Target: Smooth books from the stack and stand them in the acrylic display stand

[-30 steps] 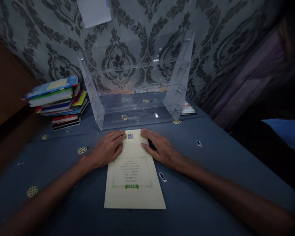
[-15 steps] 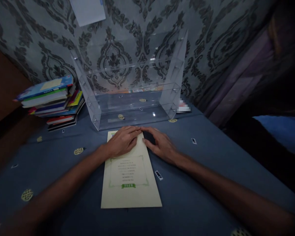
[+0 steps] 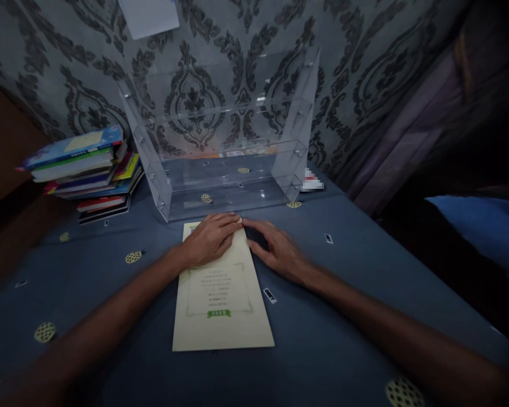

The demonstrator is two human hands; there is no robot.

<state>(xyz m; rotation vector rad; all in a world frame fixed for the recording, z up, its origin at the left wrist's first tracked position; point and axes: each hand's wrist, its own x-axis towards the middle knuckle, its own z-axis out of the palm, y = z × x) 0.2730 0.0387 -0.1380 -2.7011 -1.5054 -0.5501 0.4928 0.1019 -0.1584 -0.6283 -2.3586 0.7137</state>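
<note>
While both palms lay flat, I pressed the sheet (image 3: 223, 305).
My left hand (image 3: 210, 240) covered its top; my right hand (image 3: 277, 253) touched its edge, fingers spread.

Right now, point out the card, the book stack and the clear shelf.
card (image 3: 223, 328): head view, blank lower margin.
book stack (image 3: 82, 169): head view, page edges mid-stack.
clear shelf (image 3: 227, 195): head view, bottom tray front.

Sheet (image 3: 223, 305) flat on table (image 3: 348, 294), rack (image 3: 224, 141) just behind it, books (image 3: 87, 169) left of rack, wall (image 3: 365, 56) behind.
</note>
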